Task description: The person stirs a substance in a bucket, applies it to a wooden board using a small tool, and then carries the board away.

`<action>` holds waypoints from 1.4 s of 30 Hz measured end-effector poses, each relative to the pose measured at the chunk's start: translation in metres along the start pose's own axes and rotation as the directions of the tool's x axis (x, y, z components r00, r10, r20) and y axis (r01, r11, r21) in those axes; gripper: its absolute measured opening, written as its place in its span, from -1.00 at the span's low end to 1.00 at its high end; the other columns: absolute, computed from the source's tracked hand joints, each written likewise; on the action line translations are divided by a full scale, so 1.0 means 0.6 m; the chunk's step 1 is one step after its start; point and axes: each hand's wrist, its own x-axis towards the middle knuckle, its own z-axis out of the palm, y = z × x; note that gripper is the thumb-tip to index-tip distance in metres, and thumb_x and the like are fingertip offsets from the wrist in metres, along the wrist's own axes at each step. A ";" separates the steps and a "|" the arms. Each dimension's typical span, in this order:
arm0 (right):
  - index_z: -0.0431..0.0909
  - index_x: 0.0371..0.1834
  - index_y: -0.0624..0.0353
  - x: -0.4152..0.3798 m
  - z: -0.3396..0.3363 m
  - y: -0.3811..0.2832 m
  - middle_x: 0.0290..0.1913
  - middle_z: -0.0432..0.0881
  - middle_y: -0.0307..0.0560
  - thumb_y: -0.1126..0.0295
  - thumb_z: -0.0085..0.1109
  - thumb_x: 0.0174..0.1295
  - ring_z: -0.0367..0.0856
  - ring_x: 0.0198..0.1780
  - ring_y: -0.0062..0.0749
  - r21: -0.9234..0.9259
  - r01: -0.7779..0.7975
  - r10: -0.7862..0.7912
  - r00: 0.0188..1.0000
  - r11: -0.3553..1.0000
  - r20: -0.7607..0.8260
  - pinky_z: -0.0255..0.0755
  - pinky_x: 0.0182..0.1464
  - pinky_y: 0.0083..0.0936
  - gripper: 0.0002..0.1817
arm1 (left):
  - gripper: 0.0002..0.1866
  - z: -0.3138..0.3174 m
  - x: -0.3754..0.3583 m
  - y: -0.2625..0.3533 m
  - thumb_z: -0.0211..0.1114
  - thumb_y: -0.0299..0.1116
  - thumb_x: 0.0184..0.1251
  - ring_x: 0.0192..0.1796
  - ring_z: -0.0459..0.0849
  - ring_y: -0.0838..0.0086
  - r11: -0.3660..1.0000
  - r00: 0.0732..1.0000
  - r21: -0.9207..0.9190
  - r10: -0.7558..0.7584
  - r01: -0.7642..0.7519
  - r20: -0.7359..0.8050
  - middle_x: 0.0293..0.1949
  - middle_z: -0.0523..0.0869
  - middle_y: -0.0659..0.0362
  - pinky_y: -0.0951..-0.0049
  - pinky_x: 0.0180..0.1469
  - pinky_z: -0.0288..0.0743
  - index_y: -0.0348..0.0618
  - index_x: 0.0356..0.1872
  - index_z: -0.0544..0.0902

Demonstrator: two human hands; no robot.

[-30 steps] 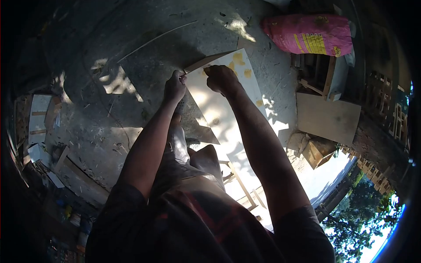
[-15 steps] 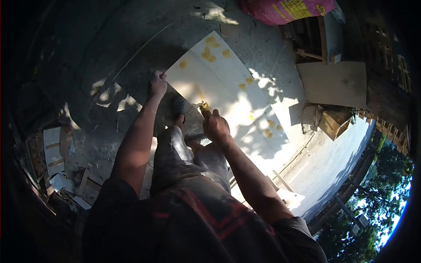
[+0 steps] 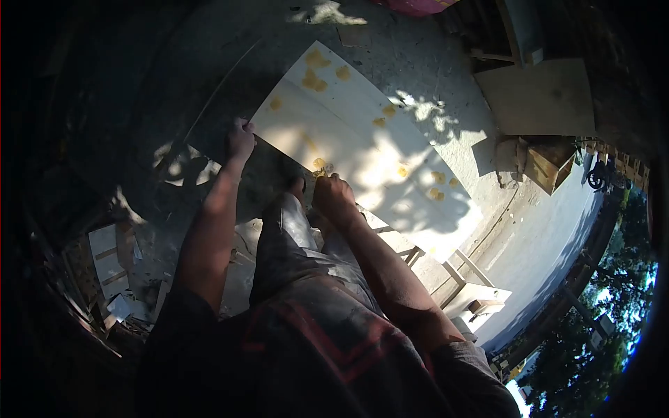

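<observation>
Both grips shut on white panel [image 3: 362, 153]: left hand [image 3: 241, 139] at near-left corner, right hand [image 3: 333, 195] on near edge; long axis ran far-left to near-right, lying flat-ish.

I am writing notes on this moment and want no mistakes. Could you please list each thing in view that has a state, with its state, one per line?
Left hand: closed on the near corner of the panel.
Right hand: closed on the panel's near edge.
White panel: lying flat and low, held at its near edge, spotted with yellow patches.
Brown board: lying flat on the ground.
Wooden box: tilted, open side visible.
</observation>
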 end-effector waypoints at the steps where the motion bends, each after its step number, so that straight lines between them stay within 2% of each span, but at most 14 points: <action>1: 0.57 -0.21 0.20 0.011 -0.008 -0.002 -0.24 0.59 0.31 0.44 0.05 0.19 0.68 -0.30 0.17 0.046 0.006 -0.002 0.995 0.999 -0.095 0.60 -0.28 -0.02 -0.84 | -0.72 -0.001 -0.002 -0.001 0.16 -0.29 0.47 -0.50 0.71 0.35 1.000 1.000 0.006 0.001 -0.001 0.009 -0.33 0.72 0.02 0.30 -0.37 0.57 -0.27 0.03 0.53; 4: 0.58 -0.28 0.22 0.007 -0.012 0.022 -0.23 0.60 0.30 0.45 0.12 0.12 0.70 -0.32 0.07 0.067 0.072 -0.055 0.973 0.995 -0.225 0.61 -0.32 -0.08 -0.86 | -0.71 0.001 0.001 -0.005 0.16 -0.27 0.47 -0.48 0.73 0.35 1.000 1.000 0.019 0.017 -0.017 0.027 -0.32 0.72 0.03 0.31 -0.36 0.58 -0.25 0.04 0.53; 7: 0.58 -0.10 0.15 -0.016 -0.002 0.058 -0.24 0.60 0.32 0.46 0.00 0.23 0.67 -0.28 0.22 0.067 -0.011 0.016 0.997 0.998 -0.075 0.58 -0.21 0.00 -0.77 | -0.71 -0.003 0.006 -0.002 0.16 -0.25 0.47 -0.48 0.74 0.35 0.997 0.999 0.071 -0.031 0.029 0.026 -0.34 0.72 0.04 0.31 -0.35 0.58 -0.23 0.05 0.53; 10: 0.58 -0.09 0.13 -0.033 -0.006 0.069 -0.23 0.59 0.31 0.46 -0.01 0.22 0.65 -0.32 0.23 0.016 0.135 -0.134 0.991 0.991 -0.028 0.57 -0.25 0.02 -0.76 | -0.70 -0.004 0.007 0.006 0.15 -0.24 0.47 -0.48 0.74 0.35 0.999 0.999 0.043 -0.016 0.014 0.051 -0.32 0.73 0.04 0.32 -0.34 0.59 -0.22 0.06 0.52; 13: 0.56 -0.06 0.12 -0.033 -0.014 0.048 -0.21 0.57 0.33 0.39 0.00 0.27 0.66 -0.32 0.20 0.134 0.070 -0.047 0.985 0.988 -0.164 0.55 -0.32 0.01 -0.77 | -0.70 0.000 0.007 0.000 0.15 -0.25 0.48 -0.49 0.73 0.35 0.997 0.997 0.054 -0.056 0.053 0.049 -0.30 0.73 0.03 0.32 -0.34 0.60 -0.24 0.06 0.52; 20: 0.54 -0.08 0.13 -0.065 0.012 0.049 -0.28 0.57 0.37 0.39 -0.14 0.36 0.66 -0.26 0.25 0.314 -0.020 0.048 0.995 0.949 -0.082 0.56 -0.27 0.03 -0.77 | -0.70 -0.018 0.004 -0.019 0.14 -0.26 0.48 -0.52 0.71 0.42 0.996 0.996 0.084 -0.012 0.005 0.086 -0.25 0.74 0.05 0.37 -0.39 0.59 -0.25 0.06 0.51; 22: 0.56 -0.13 0.17 -0.047 -0.005 0.037 -0.30 0.57 0.39 0.34 -0.11 0.34 0.66 -0.23 0.24 0.194 -0.020 0.022 1.000 0.981 -0.004 0.56 -0.25 0.01 -0.75 | -0.70 -0.018 0.003 -0.017 0.14 -0.26 0.49 -0.52 0.70 0.43 0.995 0.995 0.096 -0.008 -0.001 0.097 -0.25 0.74 0.05 0.37 -0.40 0.59 -0.25 0.06 0.51; 24: 0.56 -0.24 0.25 -0.035 0.018 0.025 -0.31 0.58 0.39 0.38 0.00 0.23 0.66 -0.27 0.21 0.341 -0.078 0.155 0.967 0.937 -0.204 0.56 -0.32 -0.02 -0.80 | -0.70 -0.016 0.000 -0.007 0.12 -0.27 0.50 -0.53 0.69 0.45 0.999 0.996 0.026 0.039 -0.041 0.075 -0.27 0.74 0.05 0.38 -0.39 0.59 -0.24 0.08 0.50; 25: 0.55 -0.35 0.29 -0.040 0.027 0.026 -0.31 0.60 0.32 0.45 0.09 0.11 0.68 -0.29 0.16 0.104 -0.086 0.097 0.990 0.991 -0.102 0.56 -0.35 -0.06 -0.86 | -0.70 -0.015 0.000 0.007 0.12 -0.27 0.50 -0.53 0.69 0.45 0.997 0.994 0.036 0.059 -0.063 0.096 -0.27 0.74 0.05 0.38 -0.39 0.59 -0.24 0.08 0.50; 29: 0.56 -0.36 0.24 -0.029 0.016 0.032 -0.34 0.64 0.19 0.47 0.14 0.05 0.70 -0.32 0.07 0.148 0.081 -0.038 0.961 0.986 -0.273 0.58 -0.37 -0.12 -0.89 | -0.70 -0.028 0.003 0.006 0.09 -0.29 0.51 -0.51 0.69 0.44 0.998 0.989 0.056 0.030 -0.039 0.146 -0.27 0.73 0.03 0.42 -0.40 0.59 -0.30 0.07 0.47; 34: 0.58 -0.35 0.20 -0.049 0.029 0.050 -0.43 0.64 0.17 0.41 0.16 0.08 0.70 -0.33 0.07 0.105 -0.038 0.065 0.963 0.994 -0.262 0.57 -0.38 -0.11 -0.88 | -0.72 -0.031 0.012 0.021 0.08 -0.33 0.51 -0.36 0.74 0.42 0.995 0.979 0.072 0.060 -0.075 0.195 -0.20 0.71 0.01 0.45 -0.40 0.62 -0.36 0.03 0.48; 36: 0.60 -0.33 0.22 -0.110 0.041 0.079 -0.41 0.67 0.21 0.38 0.15 0.12 0.71 -0.32 0.11 0.026 -0.089 0.086 0.992 0.996 0.097 0.56 -0.33 -0.09 -0.85 | -0.72 -0.031 0.018 0.003 0.10 -0.32 0.52 -0.33 0.75 0.42 0.992 0.975 0.047 0.105 -0.116 0.194 -0.20 0.71 0.02 0.47 -0.40 0.62 -0.37 0.02 0.48; 40: 0.58 -0.30 0.32 -0.291 0.097 0.179 -0.43 0.68 0.23 0.35 0.05 0.24 0.73 -0.38 0.03 0.349 -0.197 0.247 0.963 0.916 -0.105 0.54 -0.31 -0.10 -0.77 | -0.70 -0.031 0.032 0.007 0.15 -0.27 0.52 -0.33 0.75 0.43 0.994 0.977 0.111 -0.026 0.002 0.213 -0.24 0.72 0.04 0.46 -0.38 0.63 -0.34 0.00 0.51; 42: 0.58 -0.29 0.33 -0.370 0.067 0.208 -0.42 0.69 0.15 0.35 -0.03 0.30 0.72 -0.43 -0.11 0.421 -0.658 0.534 0.753 0.625 0.384 0.54 -0.35 -0.15 -0.74 | -0.69 -0.024 0.054 -0.012 0.17 -0.23 0.51 -0.33 0.76 0.41 0.987 0.976 0.161 -0.059 0.025 0.208 -0.26 0.73 0.05 0.43 -0.37 0.63 -0.33 -0.02 0.53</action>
